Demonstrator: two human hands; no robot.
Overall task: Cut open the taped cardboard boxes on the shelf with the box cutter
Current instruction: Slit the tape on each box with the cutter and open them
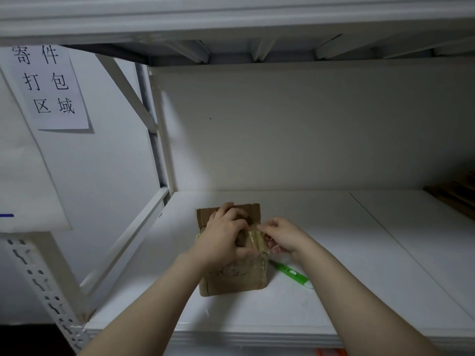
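Head view: a small cardboard box [232, 281] is seen standing on the white shelf [334, 253], towards its left end. The box's top is gripped by the left hand [222, 240], whose fingers are curled over it. A strip of clear tape [255, 240] at the top right edge is pinched by the fingers of the right hand [282, 237]. The green box cutter [290, 273] is left lying on the shelf just beside the box, to its right, held by neither hand. A paper sign [48, 86] is fixed to the wall at left.
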